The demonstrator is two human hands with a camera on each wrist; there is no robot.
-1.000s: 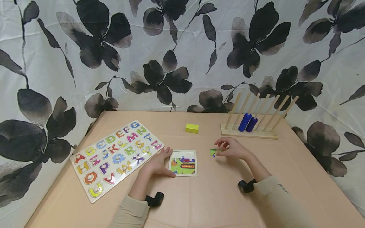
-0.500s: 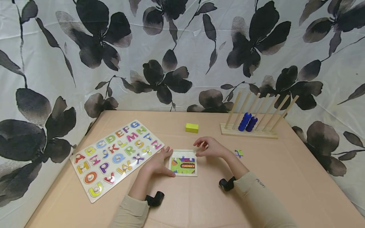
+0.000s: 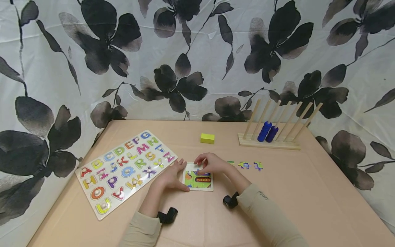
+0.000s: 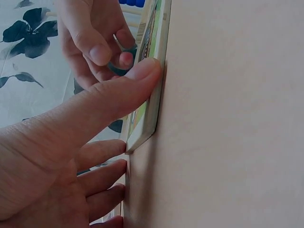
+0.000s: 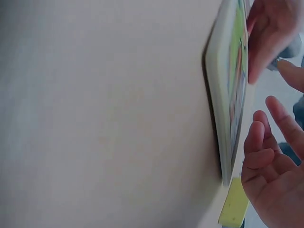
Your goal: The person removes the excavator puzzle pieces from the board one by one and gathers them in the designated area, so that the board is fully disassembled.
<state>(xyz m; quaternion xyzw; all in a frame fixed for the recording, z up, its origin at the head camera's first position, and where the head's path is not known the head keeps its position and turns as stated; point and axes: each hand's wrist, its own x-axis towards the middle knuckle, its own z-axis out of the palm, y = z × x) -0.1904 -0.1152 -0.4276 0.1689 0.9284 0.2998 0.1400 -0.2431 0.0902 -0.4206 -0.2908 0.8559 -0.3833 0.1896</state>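
A small white-framed jigsaw puzzle (image 3: 203, 184) with a green, red and purple picture lies flat on the table. My left hand (image 3: 168, 178) steadies its left side: the thumb presses on the near left corner of the frame, and the fairly straight fingers lie along the edge in the left wrist view. Over the far part of the puzzle is my right hand (image 3: 213, 164), fingers loosely bent. No piece shows between them in the right wrist view. Just right of the puzzle lie loose jigsaw pieces (image 3: 243, 165), one partly behind the right hand.
An alphabet board (image 3: 126, 173) with knobbed letters lies at the left, near the left forearm. Beyond the puzzle sits a yellow block (image 3: 207, 138). At the back right stands a wooden peg rack (image 3: 268, 144) with blue beads on two pegs.
My right hand has moved left from the loose pieces to over the puzzle, uncovering several pieces on the table. The left hand stays at the frame.
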